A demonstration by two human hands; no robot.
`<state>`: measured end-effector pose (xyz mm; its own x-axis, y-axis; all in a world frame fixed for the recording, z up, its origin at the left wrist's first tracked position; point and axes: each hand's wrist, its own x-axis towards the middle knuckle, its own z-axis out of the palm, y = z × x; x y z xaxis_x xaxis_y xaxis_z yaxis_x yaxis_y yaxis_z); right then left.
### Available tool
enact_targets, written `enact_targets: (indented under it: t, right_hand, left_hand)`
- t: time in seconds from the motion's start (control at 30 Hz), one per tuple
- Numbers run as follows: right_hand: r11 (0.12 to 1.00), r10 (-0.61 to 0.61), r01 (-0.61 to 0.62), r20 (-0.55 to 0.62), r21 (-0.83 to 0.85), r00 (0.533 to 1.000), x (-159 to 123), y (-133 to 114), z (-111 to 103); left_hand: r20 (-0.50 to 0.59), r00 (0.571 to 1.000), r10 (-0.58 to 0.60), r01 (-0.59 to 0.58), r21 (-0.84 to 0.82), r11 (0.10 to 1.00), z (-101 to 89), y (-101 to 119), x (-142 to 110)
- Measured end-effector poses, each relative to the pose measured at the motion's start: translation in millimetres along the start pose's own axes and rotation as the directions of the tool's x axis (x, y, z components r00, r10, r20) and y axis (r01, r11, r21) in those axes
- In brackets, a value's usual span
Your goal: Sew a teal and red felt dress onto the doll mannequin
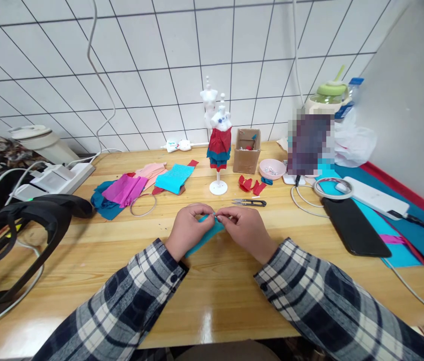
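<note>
Both hands meet at the middle of the wooden table. My left hand is closed in a pinch on the upper edge of a turquoise piece of cloth, which hangs below the fingers. Close against it, my right hand pinches at the same edge, thumb and forefinger together. Whether something small sits between the right fingertips is too fine to make out. Just beyond the hands lies a pair of black-handled thread snips. Behind them stands a small white dress form in a red and teal skirt.
Cloth scraps and a ring lie at left, near a black headset and power strip. A cardboard box, pink bowl and red scraps stand behind. At right are a black phone and cables.
</note>
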<state>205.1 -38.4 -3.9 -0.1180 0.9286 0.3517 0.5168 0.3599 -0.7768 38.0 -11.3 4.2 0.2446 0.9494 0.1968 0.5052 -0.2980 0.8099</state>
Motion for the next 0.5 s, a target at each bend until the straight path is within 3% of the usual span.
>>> enact_targets:
  t: [0.23, 0.5]
  right_hand:
    - [0.999, -0.004, 0.005, 0.026, -0.053, 1.000, 0.9, 1.5, -2.3]
    - [0.995, -0.014, 0.014, -0.005, -0.096, 1.000, 1.8, 2.9, -2.2]
  left_hand:
    - [0.047, 0.999, -0.023, 0.023, 0.003, 1.000, -1.8, -0.9, 0.6]
    - [0.025, 0.998, 0.052, -0.054, 0.076, 0.996, -0.6, -0.1, 0.0]
